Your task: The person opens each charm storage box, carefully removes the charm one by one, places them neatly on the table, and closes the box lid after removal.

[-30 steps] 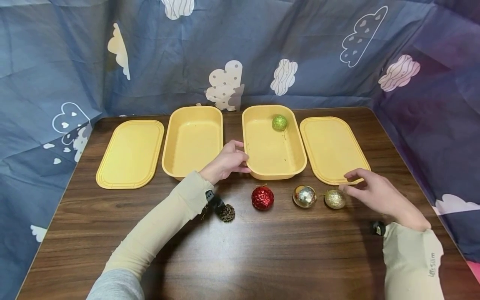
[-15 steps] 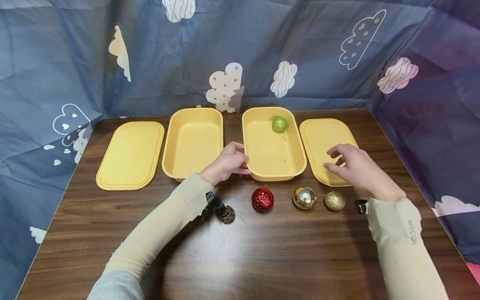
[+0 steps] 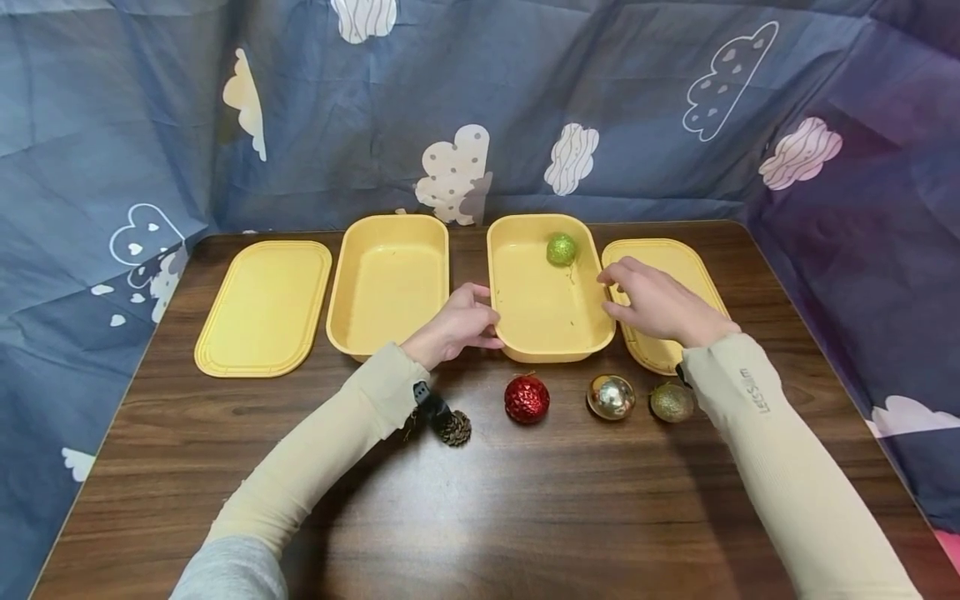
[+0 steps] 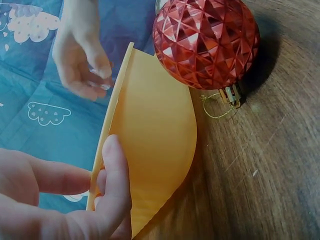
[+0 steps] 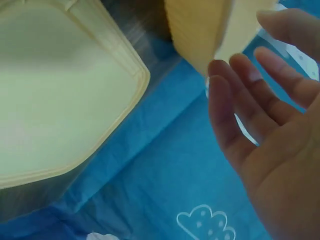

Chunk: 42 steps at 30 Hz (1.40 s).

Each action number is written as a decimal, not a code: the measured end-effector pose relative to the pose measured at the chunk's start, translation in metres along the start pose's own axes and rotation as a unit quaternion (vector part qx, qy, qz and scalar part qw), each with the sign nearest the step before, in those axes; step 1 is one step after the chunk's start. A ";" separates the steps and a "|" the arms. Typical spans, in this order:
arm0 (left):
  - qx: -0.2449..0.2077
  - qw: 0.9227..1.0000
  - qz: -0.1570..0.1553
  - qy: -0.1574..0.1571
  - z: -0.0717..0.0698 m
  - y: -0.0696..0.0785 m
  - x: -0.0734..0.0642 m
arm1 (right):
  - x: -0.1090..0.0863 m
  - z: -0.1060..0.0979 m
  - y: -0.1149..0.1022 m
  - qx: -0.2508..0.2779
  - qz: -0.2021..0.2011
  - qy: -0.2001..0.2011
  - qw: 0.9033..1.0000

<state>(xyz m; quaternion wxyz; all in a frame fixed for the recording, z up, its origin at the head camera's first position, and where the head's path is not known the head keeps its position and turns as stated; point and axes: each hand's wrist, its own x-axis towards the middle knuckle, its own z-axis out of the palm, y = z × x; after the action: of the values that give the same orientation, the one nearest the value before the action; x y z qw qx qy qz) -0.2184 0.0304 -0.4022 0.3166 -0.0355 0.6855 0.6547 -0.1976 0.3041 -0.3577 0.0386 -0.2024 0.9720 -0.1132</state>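
My left hand [image 3: 459,323] pinches the left rim of a deep yellow plastic container [image 4: 157,125], with the thumb on the outer wall in the left wrist view. Inside that container, toward the back, lies a green glitter ball ornament [image 3: 561,250]. Fingers spread and slightly bent, my right hand [image 3: 654,302] hovers over the right yellow lid [image 3: 671,252]. Its fingertips come right up to the container's right rim and hold nothing. A red faceted ball ornament [image 3: 527,399] sits just in front of the container.
A shiny gold ball ornament [image 3: 611,397] and a gold glitter ball ornament [image 3: 672,403] lie at front right. One pinecone [image 3: 455,428] is near the left wrist. Further left stand a second yellow container [image 3: 337,304] and another lid [image 3: 264,308]. Patterned blue cloth [image 3: 315,108] hangs behind the table.
My right hand has moved left and away from me, from beside the gold glitter ball, across the right lid to the container's right rim. The left hand has stayed at the left rim.
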 end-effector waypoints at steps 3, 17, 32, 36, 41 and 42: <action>0.000 1.000 0.000 0.002 0.000 0.000 0.000 | 0.012 0.001 0.000 -0.022 0.001 -0.016 1.000; 0.001 1.000 0.004 0.009 -0.001 -0.002 0.002 | 0.052 0.012 -0.001 -0.072 -0.033 -0.006 0.997; 0.003 1.000 0.011 0.008 -0.001 0.000 0.001 | 0.079 0.014 -0.008 -0.077 -0.019 -0.044 0.996; 0.000 1.000 0.012 0.009 -0.001 0.000 0.001 | 0.085 0.015 -0.005 -0.086 -0.011 -0.045 0.995; -0.005 1.000 0.014 0.008 -0.001 -0.001 0.001 | 0.090 0.018 -0.003 -0.097 0.007 -0.054 0.994; -0.006 1.000 0.014 0.008 -0.001 -0.001 0.001 | 0.092 0.019 -0.002 -0.100 0.011 -0.055 0.993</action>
<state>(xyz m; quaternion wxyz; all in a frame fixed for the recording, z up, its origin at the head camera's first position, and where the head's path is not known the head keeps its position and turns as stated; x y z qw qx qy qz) -0.2189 0.0301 -0.4040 0.3011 -0.0331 0.6847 0.6629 -0.2785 0.2615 -0.3785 0.0732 -0.2002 0.9770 -0.0034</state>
